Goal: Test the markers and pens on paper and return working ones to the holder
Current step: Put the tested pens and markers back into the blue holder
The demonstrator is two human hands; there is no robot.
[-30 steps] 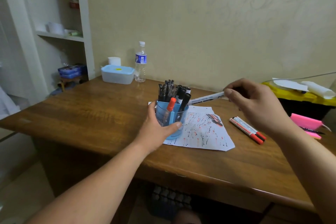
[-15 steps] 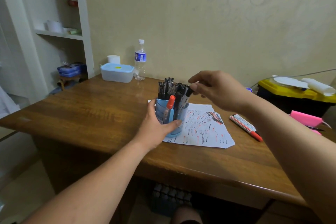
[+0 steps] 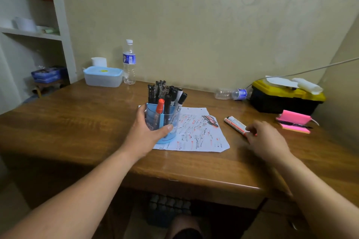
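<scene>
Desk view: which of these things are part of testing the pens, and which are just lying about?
Job: holder with pens, scribbled paper, red-capped marker.
Lying about: upright bottle, lying bottle, blue-lidded box, toolbox, pink sticky notes.

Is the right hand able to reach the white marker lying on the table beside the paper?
Probably yes. The right hand is right at the marker's near end, nothing lies between them, and the left hand is busy gripping the holder.
</scene>
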